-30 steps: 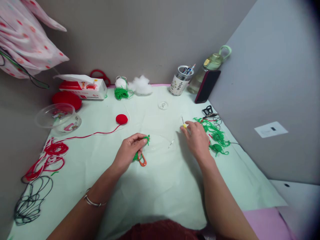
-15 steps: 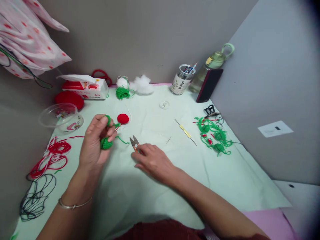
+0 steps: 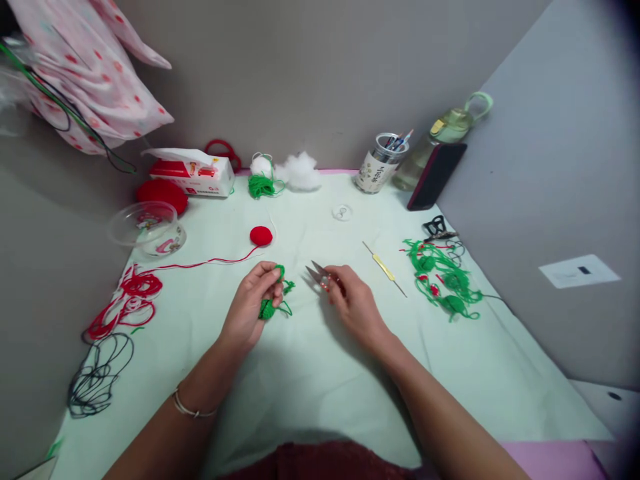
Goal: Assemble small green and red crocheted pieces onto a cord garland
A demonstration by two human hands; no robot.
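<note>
My left hand point(image 3: 253, 303) is closed on a green crocheted piece point(image 3: 267, 309), and short green yarn ends stick out toward the right. Facing it, my right hand point(image 3: 355, 300) grips small scissors point(image 3: 320, 275), whose two pointed blades are apart and point left, a short gap from the green yarn. Behind my left hand lies a red ball point(image 3: 261, 236) with a red strand running left. To the right of the scissors rests a yellow-handled crochet hook point(image 3: 384, 267).
Green crocheted pieces point(image 3: 453, 280) with loose ends lie at the right, near a black clip point(image 3: 435, 227). Red yarn point(image 3: 140, 287) and dark cord point(image 3: 100, 377) lie at the left. Along the back stand a tissue box point(image 3: 195, 175), white stuffing point(image 3: 303, 172), a pen can point(image 3: 379, 167) and a phone point(image 3: 436, 177).
My right hand has lifted the scissors off the cloth and turned them leftward. My left hand has moved right and closer to me with the green piece. The view has shifted slightly.
</note>
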